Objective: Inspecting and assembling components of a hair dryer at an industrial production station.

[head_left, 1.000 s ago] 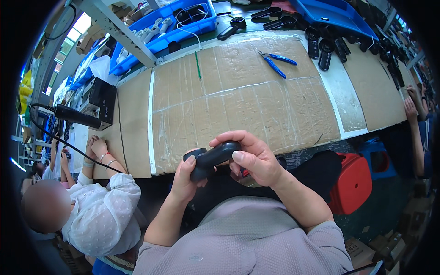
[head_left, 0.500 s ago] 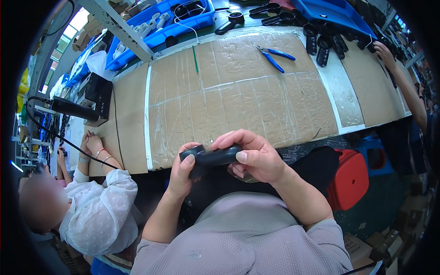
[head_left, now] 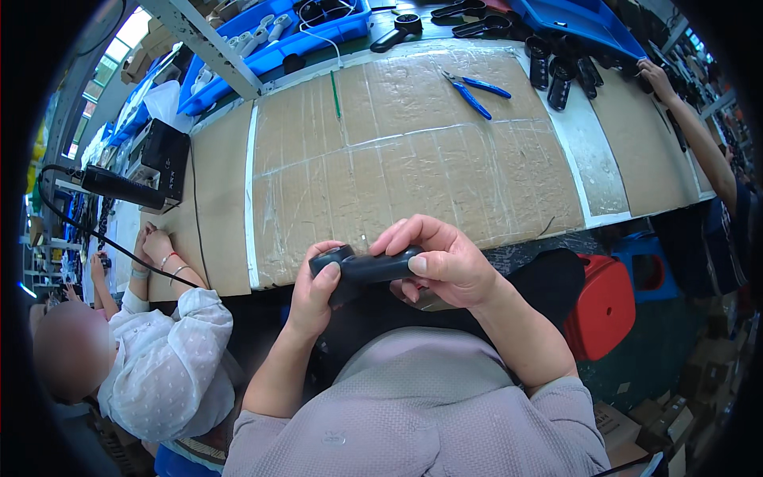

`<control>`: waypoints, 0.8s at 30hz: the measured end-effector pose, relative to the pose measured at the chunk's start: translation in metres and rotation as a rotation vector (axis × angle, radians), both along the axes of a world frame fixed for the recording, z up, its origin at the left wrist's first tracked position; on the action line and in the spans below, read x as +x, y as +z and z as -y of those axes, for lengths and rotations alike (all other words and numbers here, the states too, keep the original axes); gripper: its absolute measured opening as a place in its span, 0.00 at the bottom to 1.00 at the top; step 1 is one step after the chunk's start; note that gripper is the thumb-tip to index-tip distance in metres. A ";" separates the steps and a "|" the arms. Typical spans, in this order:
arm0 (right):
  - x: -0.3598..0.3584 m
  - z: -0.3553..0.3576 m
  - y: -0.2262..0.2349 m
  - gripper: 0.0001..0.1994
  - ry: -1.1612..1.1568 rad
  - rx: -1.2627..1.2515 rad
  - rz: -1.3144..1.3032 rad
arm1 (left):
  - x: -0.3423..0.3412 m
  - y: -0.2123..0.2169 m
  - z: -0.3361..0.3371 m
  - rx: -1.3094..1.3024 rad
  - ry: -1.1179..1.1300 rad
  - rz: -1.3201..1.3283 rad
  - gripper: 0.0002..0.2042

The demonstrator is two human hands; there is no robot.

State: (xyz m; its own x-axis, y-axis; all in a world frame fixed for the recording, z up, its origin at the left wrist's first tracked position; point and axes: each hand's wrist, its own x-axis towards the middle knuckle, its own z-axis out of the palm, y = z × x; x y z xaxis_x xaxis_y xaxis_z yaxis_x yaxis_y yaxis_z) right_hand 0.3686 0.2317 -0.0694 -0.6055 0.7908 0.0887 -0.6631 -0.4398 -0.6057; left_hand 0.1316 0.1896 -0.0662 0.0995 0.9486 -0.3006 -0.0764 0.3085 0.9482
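Note:
A black handheld device [head_left: 367, 268], long and rounded, lies crosswise between both my hands just off the near edge of the cardboard-covered table [head_left: 413, 151]. My left hand [head_left: 314, 294] grips its left end with the thumb on top. My right hand [head_left: 445, 258] wraps its right end, fingers curled over the top. The underside of the device is hidden by my fingers.
Blue-handled pliers [head_left: 470, 89] and a green stick [head_left: 335, 83] lie at the table's far side. Blue bins [head_left: 270, 40] and several black devices [head_left: 556, 71] line the back. A seated person in white [head_left: 159, 366] is at my left; another person's arm [head_left: 691, 127] reaches in at right. A red stool [head_left: 604, 306] stands at my right.
Both hands with the black device have shifted slightly and the device now lies more level. The arm of the person at right has come further onto the table.

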 end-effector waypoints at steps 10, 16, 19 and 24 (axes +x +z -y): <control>0.003 0.005 0.006 0.21 -0.188 0.193 0.369 | 0.004 -0.003 -0.001 0.480 0.132 -0.333 0.31; -0.002 0.004 -0.013 0.27 -0.325 0.312 0.583 | -0.004 -0.013 -0.027 0.952 0.035 -0.583 0.40; -0.006 0.003 -0.015 0.28 -0.356 0.297 0.549 | -0.005 -0.024 -0.030 0.938 0.040 -0.531 0.42; -0.007 0.003 -0.016 0.30 -0.392 0.236 0.463 | -0.002 -0.030 -0.034 0.981 0.060 -0.502 0.42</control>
State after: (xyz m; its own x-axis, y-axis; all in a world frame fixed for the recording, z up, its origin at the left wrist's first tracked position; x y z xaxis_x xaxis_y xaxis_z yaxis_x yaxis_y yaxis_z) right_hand 0.3617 0.2291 -0.0856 -0.2935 0.9521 0.0857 -0.3944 -0.0390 -0.9181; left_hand 0.1298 0.2238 -0.0957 0.1230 0.7966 0.5919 0.3960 -0.5862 0.7067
